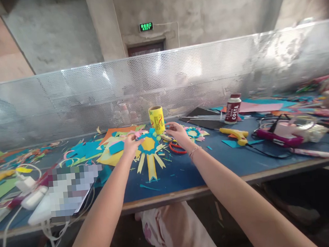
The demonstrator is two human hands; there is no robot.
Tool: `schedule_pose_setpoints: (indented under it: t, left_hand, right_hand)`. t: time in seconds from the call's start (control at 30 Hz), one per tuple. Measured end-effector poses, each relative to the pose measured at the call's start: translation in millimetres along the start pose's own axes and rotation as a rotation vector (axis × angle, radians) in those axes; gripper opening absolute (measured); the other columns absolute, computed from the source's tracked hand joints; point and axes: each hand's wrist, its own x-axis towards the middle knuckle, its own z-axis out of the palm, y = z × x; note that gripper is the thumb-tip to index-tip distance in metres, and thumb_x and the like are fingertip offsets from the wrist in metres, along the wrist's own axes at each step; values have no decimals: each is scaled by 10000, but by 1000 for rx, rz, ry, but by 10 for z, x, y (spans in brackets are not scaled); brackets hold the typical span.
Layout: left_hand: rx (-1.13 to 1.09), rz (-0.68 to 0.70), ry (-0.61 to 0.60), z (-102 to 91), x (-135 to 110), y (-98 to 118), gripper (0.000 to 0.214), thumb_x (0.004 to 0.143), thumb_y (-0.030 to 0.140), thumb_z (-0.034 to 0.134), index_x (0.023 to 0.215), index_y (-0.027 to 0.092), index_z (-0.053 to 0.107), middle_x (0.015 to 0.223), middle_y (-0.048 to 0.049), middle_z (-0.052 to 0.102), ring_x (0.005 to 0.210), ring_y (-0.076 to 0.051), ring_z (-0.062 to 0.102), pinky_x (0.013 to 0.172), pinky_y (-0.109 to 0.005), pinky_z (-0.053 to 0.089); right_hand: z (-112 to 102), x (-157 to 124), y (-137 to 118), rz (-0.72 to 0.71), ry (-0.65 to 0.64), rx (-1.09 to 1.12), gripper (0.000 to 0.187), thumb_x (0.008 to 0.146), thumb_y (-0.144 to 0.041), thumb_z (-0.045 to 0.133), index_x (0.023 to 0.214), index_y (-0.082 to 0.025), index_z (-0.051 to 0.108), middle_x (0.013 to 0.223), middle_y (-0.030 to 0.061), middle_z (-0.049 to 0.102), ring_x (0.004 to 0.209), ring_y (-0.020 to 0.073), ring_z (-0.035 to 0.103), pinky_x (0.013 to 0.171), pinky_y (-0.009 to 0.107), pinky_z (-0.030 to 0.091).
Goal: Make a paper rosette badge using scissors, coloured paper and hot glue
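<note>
I saw the paper rosette [148,145] lying on my side of the yellow tube [157,121], its tails pointing away from the tube. My left hand [131,145] was nearer, at the rosette's rim; my right hand [179,133] curved beside the tube. Whether either's fingers gripped anything, I couldn't tell.

Glare on perforated panel [161,86], blurred edges
</note>
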Motion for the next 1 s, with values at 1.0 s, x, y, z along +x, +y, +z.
schedule_pose_setpoints:
  t: [1.0]
  left_hand:
    - [-538,-262,-13,-19,-56,128,306,570,194,789,827,139,632,742,-42,682,627,-146,636,596,-242,501]
  right_hand:
    - [318,-185,91,260,-131,195,226,547,-81,625,761,-153,621,675,-22,639,630,96,600,667,226,498]
